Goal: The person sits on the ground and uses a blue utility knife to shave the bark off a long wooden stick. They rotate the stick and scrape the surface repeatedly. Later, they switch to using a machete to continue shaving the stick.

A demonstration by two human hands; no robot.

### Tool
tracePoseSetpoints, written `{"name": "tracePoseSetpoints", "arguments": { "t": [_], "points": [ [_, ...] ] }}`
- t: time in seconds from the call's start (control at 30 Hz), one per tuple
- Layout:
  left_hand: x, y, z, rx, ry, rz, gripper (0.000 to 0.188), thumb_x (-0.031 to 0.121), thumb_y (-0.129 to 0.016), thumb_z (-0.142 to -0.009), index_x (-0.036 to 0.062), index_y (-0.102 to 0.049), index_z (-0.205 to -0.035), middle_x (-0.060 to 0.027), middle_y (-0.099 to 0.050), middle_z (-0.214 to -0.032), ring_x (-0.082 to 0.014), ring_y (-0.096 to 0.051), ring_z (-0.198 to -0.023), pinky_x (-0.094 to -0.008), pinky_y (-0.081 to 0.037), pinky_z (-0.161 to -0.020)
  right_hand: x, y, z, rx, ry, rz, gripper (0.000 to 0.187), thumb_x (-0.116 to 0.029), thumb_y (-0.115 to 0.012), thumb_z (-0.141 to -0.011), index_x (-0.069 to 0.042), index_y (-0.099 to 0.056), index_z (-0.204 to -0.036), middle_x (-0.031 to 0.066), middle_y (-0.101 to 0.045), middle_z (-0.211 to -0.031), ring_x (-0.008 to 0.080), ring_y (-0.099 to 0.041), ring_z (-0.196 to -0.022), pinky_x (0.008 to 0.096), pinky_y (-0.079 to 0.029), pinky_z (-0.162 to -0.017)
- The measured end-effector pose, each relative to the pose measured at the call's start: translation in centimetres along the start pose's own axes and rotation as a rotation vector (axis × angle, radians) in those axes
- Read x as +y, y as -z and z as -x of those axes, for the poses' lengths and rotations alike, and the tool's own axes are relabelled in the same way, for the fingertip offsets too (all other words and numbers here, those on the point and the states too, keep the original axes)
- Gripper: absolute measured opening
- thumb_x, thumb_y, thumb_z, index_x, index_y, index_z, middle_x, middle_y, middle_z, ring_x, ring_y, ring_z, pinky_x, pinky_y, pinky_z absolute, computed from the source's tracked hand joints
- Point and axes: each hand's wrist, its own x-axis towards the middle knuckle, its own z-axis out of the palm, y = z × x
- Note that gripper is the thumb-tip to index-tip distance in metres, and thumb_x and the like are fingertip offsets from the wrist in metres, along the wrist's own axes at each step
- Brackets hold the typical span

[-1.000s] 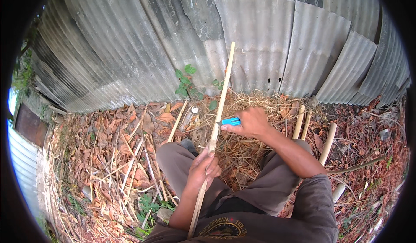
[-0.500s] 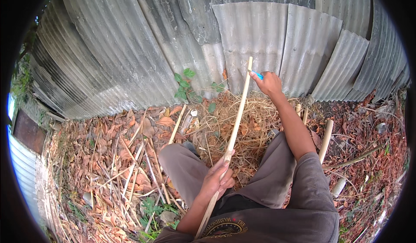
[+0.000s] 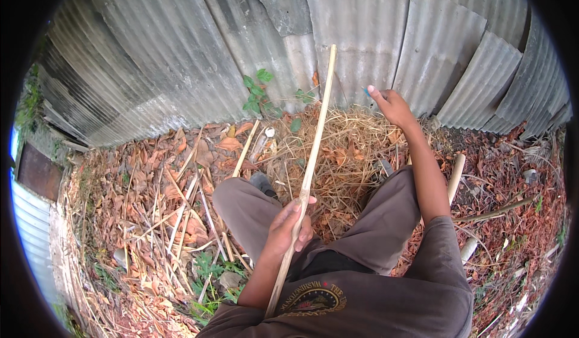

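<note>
A long, peeled, pale wooden stick slants up and away from my lap, its lower end against my shirt. My left hand is closed round its lower part, above my lap. Out to the right of the stick's far end, my right hand is closed with the thumb stretched along a small blue tool. Only a bit of that tool shows past the thumb; the fingers hide the rest, so its kind is unclear. The tool and the stick are apart.
Corrugated metal sheets form a wall ahead. Straw-like shavings lie between my feet. Several thin sticks lie on dry leaves at left; a thick pale stick is beside my right knee. A leafy green plant grows by the wall.
My right hand and the blue tool have come off the stick's far end and moved right. The stick has tilted slightly left, and my left hand has shifted left and up with it.
</note>
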Motion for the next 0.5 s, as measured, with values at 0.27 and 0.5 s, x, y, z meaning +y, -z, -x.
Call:
{"name": "tracePoseSetpoints", "arguments": {
  "t": [0.27, 0.5],
  "points": [
    [0.1, -0.4, -1.5, 0.015, 0.083, 0.164, 0.035, 0.035, -0.030, -0.104, 0.0062, -0.048, -0.114, 0.0018, -0.035, -0.049, -0.0089, -0.027, -0.032, -0.0240, -0.030, -0.048, -7.4, -6.5, 9.7, -0.071, 0.688, 0.169, 0.073, -0.082, -0.058, -0.064, -0.009, -0.058, -0.060, 0.0099, -0.051, -0.045, 0.0311, -0.053, -0.042, 0.0422, -0.040, -0.044],
    [0.3, -0.5, -0.6, -0.009, 0.082, 0.243, 0.035, 0.037, -0.031, -0.104, 0.0072, -0.046, -0.114, 0.0041, -0.032, -0.050, -0.0075, -0.025, -0.034, -0.0232, -0.028, -0.048, -7.0, -7.4, 9.0, -0.009, 0.672, 0.273, 0.077, -0.085, -0.051, -0.066, -0.010, -0.059, -0.055, 0.0098, -0.048, -0.042, 0.0308, -0.051, -0.039, 0.0422, -0.039, -0.041]
  ]
}}
